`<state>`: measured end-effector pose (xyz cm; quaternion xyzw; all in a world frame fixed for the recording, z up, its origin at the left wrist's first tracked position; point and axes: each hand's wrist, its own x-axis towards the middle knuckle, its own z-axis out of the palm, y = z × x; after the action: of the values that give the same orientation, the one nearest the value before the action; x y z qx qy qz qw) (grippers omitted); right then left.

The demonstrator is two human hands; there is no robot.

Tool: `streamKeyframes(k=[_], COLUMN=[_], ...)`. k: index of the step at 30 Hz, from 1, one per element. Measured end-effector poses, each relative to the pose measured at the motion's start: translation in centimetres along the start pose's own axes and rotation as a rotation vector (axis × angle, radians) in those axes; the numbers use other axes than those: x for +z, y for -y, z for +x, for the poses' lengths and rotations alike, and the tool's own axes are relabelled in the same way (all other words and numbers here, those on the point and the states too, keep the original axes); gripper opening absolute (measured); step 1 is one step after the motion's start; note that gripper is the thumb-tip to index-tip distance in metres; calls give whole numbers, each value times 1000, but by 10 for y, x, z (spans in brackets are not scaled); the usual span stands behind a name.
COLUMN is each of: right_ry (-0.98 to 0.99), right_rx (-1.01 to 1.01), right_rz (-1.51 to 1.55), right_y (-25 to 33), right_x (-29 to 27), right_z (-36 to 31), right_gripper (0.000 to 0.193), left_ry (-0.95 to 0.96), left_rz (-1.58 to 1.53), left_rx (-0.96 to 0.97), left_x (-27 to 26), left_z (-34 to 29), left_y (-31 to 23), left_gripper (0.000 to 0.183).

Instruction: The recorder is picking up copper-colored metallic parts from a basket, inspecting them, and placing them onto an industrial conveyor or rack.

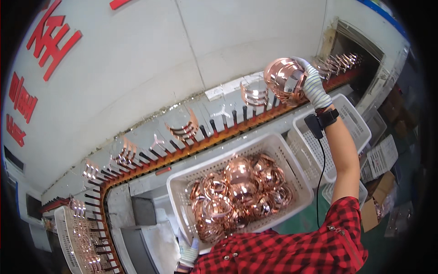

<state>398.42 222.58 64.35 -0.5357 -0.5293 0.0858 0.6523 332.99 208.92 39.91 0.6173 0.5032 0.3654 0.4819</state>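
Observation:
My right hand (313,84), in a striped white glove, is raised at the upper right and closed around the edge of a shiny copper-coloured round metal shell (279,75). The shell is hollow, with an opening facing the palm, beside the conveyor rail (228,133). At the lower middle, my gloved left hand (188,252) grips the near left corner of a white plastic basket (180,214); the sleeve partly hides it. Several copper-coloured rounded metal pieces (239,176) lie heaped in that basket.
Dark upright pegs (213,125) line the curving rail, and curved copper-coloured strips (185,128) hang along it. A second white basket (349,130) stands under my right forearm. Another basket (66,239) is at the far lower left. A cardboard box (372,212) lies at right.

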Motion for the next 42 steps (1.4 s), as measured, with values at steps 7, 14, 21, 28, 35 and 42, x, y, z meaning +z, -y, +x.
streamKeyframes(k=[7, 14, 21, 28, 35, 42], right_ry=[362, 410, 79, 97, 157, 219], right_rx=[560, 593, 235, 81, 169, 127], right_rz=[314, -546, -1291, -1268, -1088, -1022], right_y=[39, 18, 3, 4, 4, 9], right_x=[29, 3, 49, 67, 67, 71], right_z=[-159, -313, -403, -409, -409, -398], right_gripper=[42, 71, 57, 28, 14, 12], left_ry=[57, 47, 133, 116, 35, -179], left_rz=[14, -69, -156, -308, -283, -612], left_rx=[20, 40, -40, -1, -73, -294], left_x=[-9, -15, -24, -21, -19, -28], left_z=[-4, -4, 2, 2, -8, -34], left_y=[19, 40, 38, 54, 36, 76], left_gripper=[81, 79, 82, 82, 68, 57])
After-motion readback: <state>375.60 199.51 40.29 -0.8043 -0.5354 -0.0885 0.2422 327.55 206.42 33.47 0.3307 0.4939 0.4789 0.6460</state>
